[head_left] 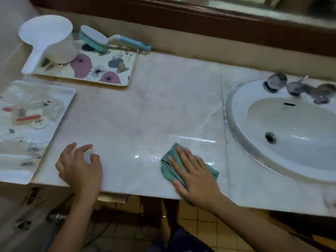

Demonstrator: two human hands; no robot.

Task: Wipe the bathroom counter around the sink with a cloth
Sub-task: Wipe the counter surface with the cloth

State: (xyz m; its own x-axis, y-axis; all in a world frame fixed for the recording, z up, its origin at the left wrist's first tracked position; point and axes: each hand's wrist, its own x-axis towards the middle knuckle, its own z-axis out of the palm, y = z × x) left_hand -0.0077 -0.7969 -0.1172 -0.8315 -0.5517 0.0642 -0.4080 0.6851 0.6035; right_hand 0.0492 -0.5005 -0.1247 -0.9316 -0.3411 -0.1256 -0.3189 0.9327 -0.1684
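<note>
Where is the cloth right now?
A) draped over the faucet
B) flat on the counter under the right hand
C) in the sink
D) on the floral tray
B: the right hand presses the cloth flat on the counter, left of the sink.

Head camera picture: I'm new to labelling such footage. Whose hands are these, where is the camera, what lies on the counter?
No machine here: a person wears one camera on the head, looking down at their hands. The right hand presses flat on a green cloth on the marble counter, left of the white sink and its faucet. The left hand rests near the front edge, fingers curled; whether it holds something pale is unclear. Further back a floral tray holds a white dipper and a blue scrub brush; a white tray of wrapped toiletries sits far left.
</note>
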